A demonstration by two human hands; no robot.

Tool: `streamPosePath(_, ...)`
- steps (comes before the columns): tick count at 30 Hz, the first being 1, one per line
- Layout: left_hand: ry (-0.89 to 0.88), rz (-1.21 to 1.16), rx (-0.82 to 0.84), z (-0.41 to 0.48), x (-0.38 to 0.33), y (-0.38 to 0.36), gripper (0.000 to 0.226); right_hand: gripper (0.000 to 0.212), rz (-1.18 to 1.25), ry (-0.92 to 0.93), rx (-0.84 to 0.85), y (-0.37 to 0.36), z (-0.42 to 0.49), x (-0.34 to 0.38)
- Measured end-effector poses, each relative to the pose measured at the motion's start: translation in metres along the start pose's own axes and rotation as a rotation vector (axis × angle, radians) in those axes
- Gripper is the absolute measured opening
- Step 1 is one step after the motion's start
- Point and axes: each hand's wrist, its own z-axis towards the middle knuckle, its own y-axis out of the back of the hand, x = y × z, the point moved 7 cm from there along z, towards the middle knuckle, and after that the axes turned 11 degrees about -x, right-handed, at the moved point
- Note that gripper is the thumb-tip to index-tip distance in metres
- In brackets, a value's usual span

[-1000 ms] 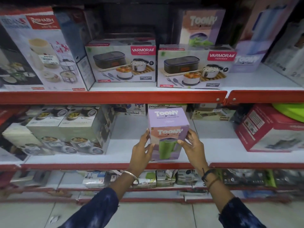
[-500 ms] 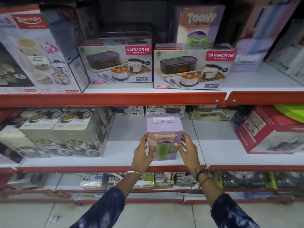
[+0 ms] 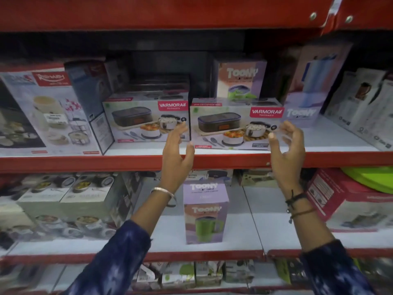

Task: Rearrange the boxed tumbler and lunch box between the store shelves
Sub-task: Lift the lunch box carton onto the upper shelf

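Observation:
The purple tumbler box [image 3: 205, 211], printed with a green mug, stands upright on the lower white shelf [image 3: 251, 235], untouched. One shelf higher lie two white Varmora lunch boxes side by side. My left hand [image 3: 176, 158] is raised at the left end of the right-hand lunch box [image 3: 231, 126], fingers spread. Raised at that box's right end, my right hand [image 3: 287, 154] has its fingers curled and apart. Neither hand holds anything; whether the fingertips touch the box is unclear.
The left lunch box [image 3: 146, 118] sits beside the right one. A second Toony box [image 3: 240, 79] stands behind them, a taller one [image 3: 306, 103] to the right. A large casserole-set box [image 3: 40, 111] fills the upper left. A red box [image 3: 348, 201] and stacked boxes [image 3: 70, 203] flank the tumbler box.
Both hands let go of the tumbler box, which stays on the lower shelf, and rose to either end of the right lunch box. The camera tilted up.

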Motion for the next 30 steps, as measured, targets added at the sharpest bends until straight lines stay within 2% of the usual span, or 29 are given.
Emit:
streamPosePath(5, 0.138, 0.102, 0.033, 0.038, 0.02, -0.027, 0.046, 0.054, -0.174, -0.146, 0.082, -0.021, 0.035, -0.032)
streamPosePath(9, 0.164, 0.13, 0.083, 0.049, 0.037, -0.038, 0.033, 0.043, -0.154, -0.202, 0.115, -0.03, 0.032, -0.04)
streamPosePath(11, 0.158, 0.104, 0.08, 0.047, 0.034, -0.037, 0.024, 0.035, -0.087, -0.208, 0.074, -0.028, 0.029, -0.039)
streamPosePath(15, 0.141, -0.019, -0.01, 0.035, 0.019, -0.02, 0.029, 0.027, 0.175, -0.241, -0.133, -0.011, 0.019, -0.027)
streamPosePath(18, 0.122, -0.098, -0.145, 0.024, 0.003, 0.002, 0.037, 0.026, 0.307, -0.196, -0.194, -0.004, 0.013, -0.007)
streamPosePath(22, 0.143, -0.167, -0.31, 0.013, -0.01, 0.04, 0.034, 0.028, 0.387, -0.139, -0.157, -0.006, 0.002, 0.02)
streamPosePath(26, 0.156, -0.214, -0.433, 0.001, -0.014, 0.078, 0.033, 0.026, 0.36, -0.093, -0.068, -0.012, -0.017, 0.036)
streamPosePath(30, 0.181, -0.125, -0.469, -0.018, -0.001, 0.104, 0.028, 0.025, 0.378, -0.122, -0.034, -0.017, -0.044, 0.038)
